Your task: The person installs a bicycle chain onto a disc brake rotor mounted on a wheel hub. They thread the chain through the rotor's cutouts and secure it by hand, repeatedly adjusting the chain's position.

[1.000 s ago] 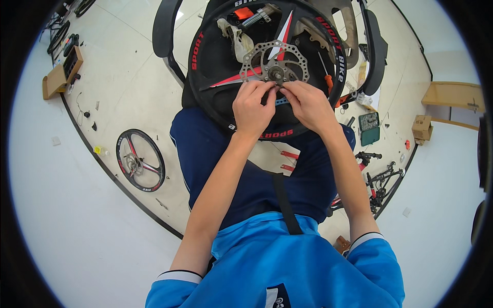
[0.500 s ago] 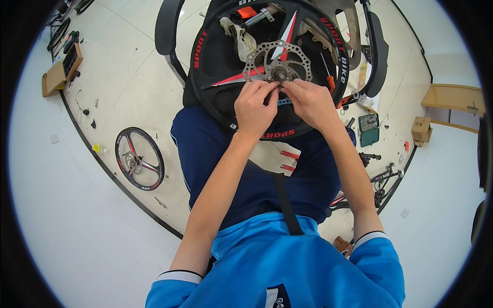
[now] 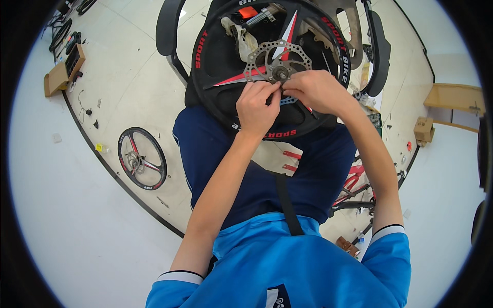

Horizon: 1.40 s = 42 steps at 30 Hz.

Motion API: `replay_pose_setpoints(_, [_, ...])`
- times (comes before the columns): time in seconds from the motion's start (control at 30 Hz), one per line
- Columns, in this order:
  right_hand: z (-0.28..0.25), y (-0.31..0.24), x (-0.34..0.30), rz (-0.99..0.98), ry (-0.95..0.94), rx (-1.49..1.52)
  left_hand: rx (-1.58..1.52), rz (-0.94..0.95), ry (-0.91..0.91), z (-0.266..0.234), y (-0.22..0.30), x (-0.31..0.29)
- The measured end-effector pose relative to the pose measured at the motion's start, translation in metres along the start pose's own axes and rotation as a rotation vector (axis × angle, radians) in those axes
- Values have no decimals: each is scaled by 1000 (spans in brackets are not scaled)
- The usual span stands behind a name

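A black bicycle wheel (image 3: 204, 97) with red-and-silver spokes lies in front of me on a black chair seat by my knees. A silver perforated brake disc (image 3: 255, 60) surrounds its hub axle (image 3: 282, 75). Just below the axle, the fingertips of my left hand (image 3: 257, 109) are pinched together at the near side of the hub. From the right, my right hand (image 3: 319, 92) reaches to the same spot, its fingers bent and closed beside the left fingertips. Whatever small part sits between the fingers is hidden. A crumpled pale glove or cloth (image 3: 245, 42) rests on the wheel's far-left part.
Black chair armrests (image 3: 168, 28) (image 3: 379, 56) flank the wheel. A second bicycle wheel (image 3: 143, 158) lies on the tiled floor at left. An open cardboard box (image 3: 56, 82) stands by the left wall. To the right are a red bicycle frame (image 3: 353, 180) and another cardboard box (image 3: 424, 129).
My right forearm and elbow have swung outward to the right, and the right hand has turned flatter. My left hand keeps nearly the same place at the hub.
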State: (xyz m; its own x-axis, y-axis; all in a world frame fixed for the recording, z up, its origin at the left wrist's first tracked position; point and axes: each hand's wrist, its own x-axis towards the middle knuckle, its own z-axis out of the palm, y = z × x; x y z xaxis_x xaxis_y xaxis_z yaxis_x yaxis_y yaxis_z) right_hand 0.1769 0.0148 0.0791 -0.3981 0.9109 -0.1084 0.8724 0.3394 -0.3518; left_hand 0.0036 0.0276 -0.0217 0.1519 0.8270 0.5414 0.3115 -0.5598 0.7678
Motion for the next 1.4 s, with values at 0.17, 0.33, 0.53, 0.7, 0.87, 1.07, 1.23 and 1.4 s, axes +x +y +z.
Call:
replay_pose_setpoints(0.17, [-24, 1, 24, 9, -192, -40, 11, -1, -1, 0, 0, -1])
replay_pose_setpoints(0.33, [-25, 1, 26, 80, -181, 52, 29, 0, 8, 2, -1, -2])
replay_pose_setpoints(0.53, [8, -2, -7, 253, 173, 332, 36, 7, 4, 1, 4, 1])
replay_pose_setpoints(0.7, [32, -4, -34, 333, 434, 243, 39, 13, -5, 0, 1, 2])
replay_pose_setpoints(0.87, [52, -5, -49, 365, 560, 245, 28, -16, -11, -1, 4, 2])
replay_pose_setpoints(1.07, [93, -40, -47, 521, 819, 361, 5, -75, -36, -1, 2, 0])
replay_pose_setpoints(1.23, [126, -58, -40, 665, 890, 563, -19, -73, -29, -2, -5, -1])
replay_pose_setpoints(1.4, [150, -102, -10, 781, 1004, 1102, -97, -193, -52, -7, 2, 1])
